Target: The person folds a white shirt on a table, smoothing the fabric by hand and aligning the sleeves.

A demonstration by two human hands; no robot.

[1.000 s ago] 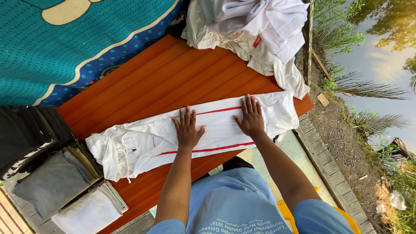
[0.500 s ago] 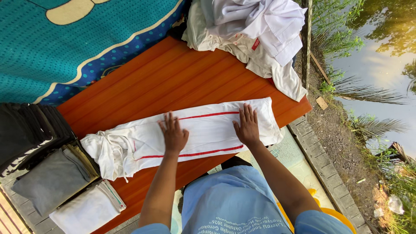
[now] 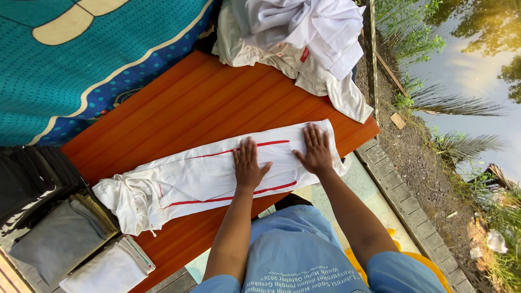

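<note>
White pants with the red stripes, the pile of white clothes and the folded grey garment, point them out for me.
white pants [image 3: 201,176], head view, on the flat cloth between the stripes.
pile of white clothes [image 3: 304,32], head view, on the top garment.
folded grey garment [image 3: 59,239], head view, on its upper face.
</note>
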